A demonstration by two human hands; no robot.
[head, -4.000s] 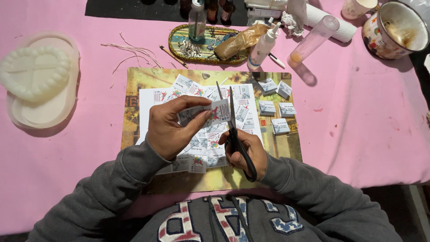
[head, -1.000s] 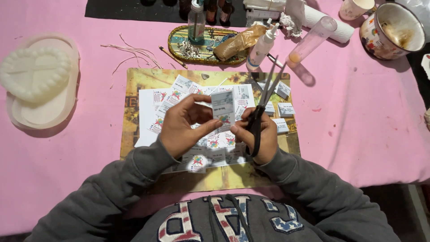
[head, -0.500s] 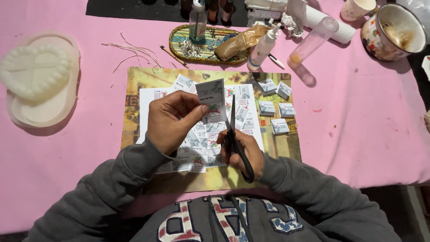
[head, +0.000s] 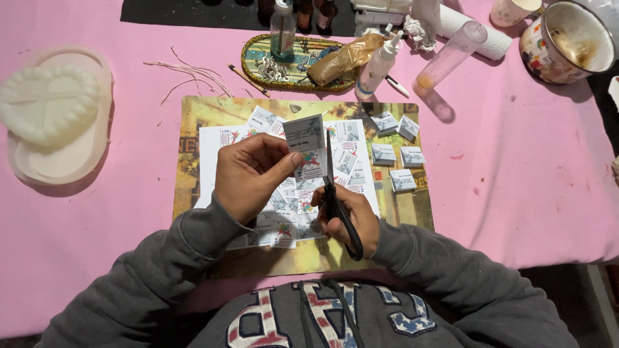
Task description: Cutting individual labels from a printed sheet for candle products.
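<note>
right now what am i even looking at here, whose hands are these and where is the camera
There is no machine here. The camera sits on a person's head and looks down, so the two hands are that person's own, coming out of grey sleeves.

The left hand pinches a small printed paper card. The right hand holds black-handled scissors, whose blades run up along the card's right edge.

Under the hands lies a yellowish mat on a pink tablecloth, covered with many cut cards; a few neat stacks lie to the right. A white heart-shaped mould sits far left, and a tray with bottles is at the top.
</note>
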